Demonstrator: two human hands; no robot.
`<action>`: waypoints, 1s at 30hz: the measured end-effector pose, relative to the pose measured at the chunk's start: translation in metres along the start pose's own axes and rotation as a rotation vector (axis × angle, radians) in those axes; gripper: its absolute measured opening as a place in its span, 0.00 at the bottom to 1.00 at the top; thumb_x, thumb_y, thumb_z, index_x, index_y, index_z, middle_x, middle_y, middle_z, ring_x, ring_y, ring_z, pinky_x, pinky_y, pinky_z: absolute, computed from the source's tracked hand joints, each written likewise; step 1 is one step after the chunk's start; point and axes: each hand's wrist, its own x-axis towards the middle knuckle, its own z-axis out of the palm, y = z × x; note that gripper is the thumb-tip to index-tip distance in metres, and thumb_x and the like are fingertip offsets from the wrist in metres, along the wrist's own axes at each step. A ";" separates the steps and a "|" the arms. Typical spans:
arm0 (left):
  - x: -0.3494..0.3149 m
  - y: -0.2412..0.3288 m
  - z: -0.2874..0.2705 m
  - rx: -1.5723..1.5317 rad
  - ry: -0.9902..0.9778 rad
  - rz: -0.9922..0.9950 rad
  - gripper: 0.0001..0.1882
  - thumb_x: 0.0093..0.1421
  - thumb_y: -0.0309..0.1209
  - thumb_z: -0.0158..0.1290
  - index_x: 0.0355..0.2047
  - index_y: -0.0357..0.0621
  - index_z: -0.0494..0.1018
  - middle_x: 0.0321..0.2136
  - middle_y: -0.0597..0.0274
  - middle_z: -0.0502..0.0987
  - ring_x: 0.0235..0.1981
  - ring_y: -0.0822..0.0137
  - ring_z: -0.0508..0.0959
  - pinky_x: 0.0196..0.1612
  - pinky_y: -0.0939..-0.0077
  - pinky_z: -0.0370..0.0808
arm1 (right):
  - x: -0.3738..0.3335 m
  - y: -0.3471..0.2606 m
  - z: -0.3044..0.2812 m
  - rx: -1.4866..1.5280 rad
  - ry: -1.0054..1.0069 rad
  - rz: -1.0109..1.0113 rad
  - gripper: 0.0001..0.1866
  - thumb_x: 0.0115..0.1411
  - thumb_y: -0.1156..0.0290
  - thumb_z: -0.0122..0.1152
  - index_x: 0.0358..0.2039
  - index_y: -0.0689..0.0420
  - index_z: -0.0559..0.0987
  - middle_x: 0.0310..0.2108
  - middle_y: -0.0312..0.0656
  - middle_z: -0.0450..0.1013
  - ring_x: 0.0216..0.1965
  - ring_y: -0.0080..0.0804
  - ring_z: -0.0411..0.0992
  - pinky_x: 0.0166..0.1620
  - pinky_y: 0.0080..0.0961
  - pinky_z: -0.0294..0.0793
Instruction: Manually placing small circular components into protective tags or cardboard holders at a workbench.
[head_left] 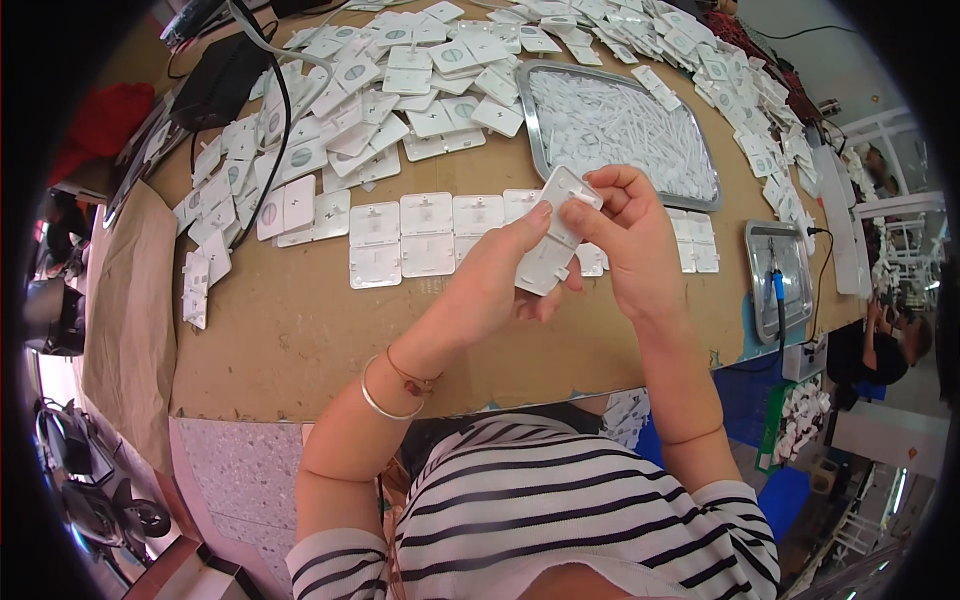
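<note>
One striped shirt (540, 490) was closest. Past it, the left hand (490, 272) and right hand (630, 240) pinched a white plate (546, 262) in their fingers, above a brown table (270, 340).

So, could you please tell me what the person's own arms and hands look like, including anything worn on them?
The short sleeves are white with dark stripes. The left wrist wears a pale, round bangle and a thin reddish-brown bracelet with a small ornament. The right wrist shows nothing worn, and the fingers are ungloved.
</note>
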 end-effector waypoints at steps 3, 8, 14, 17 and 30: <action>0.004 -0.011 0.003 0.120 -0.004 0.057 0.29 0.65 0.52 0.32 0.30 0.38 0.71 0.22 0.61 0.75 0.17 0.73 0.71 0.20 0.79 0.66 | -0.017 0.017 -0.004 0.243 0.005 0.065 0.12 0.58 0.75 0.55 0.42 0.58 0.67 0.35 0.39 0.71 0.33 0.23 0.71 0.34 0.23 0.72; 0.026 -0.013 -0.016 1.022 0.218 0.572 0.22 0.62 0.48 0.42 0.31 0.41 0.75 0.22 0.50 0.76 0.25 0.54 0.76 0.33 0.64 0.71 | -0.040 0.015 -0.049 0.361 0.273 -0.108 0.14 0.61 0.73 0.51 0.47 0.58 0.69 0.39 0.37 0.71 0.38 0.24 0.70 0.42 0.24 0.71; 0.077 0.043 -0.093 2.131 0.588 0.859 0.15 0.46 0.22 0.48 0.36 0.39 0.74 0.37 0.56 0.74 0.32 0.55 0.73 0.37 0.65 0.71 | -0.079 0.022 -0.184 -0.439 0.745 -0.086 0.13 0.59 0.71 0.52 0.44 0.62 0.72 0.41 0.40 0.72 0.40 0.28 0.71 0.42 0.21 0.69; 0.096 0.045 -0.106 2.215 0.518 0.741 0.12 0.47 0.22 0.47 0.33 0.38 0.74 0.37 0.56 0.73 0.32 0.56 0.73 0.35 0.64 0.72 | -0.087 0.041 -0.201 -0.865 0.803 0.090 0.13 0.58 0.69 0.53 0.42 0.63 0.73 0.39 0.47 0.72 0.40 0.35 0.71 0.43 0.26 0.69; 0.054 0.068 -0.118 1.112 0.781 0.607 0.13 0.58 0.33 0.49 0.35 0.34 0.75 0.36 0.57 0.75 0.36 0.68 0.76 0.35 0.75 0.71 | -0.052 0.048 -0.208 -1.083 0.786 -0.281 0.11 0.54 0.70 0.57 0.37 0.61 0.76 0.32 0.46 0.71 0.33 0.39 0.71 0.38 0.31 0.70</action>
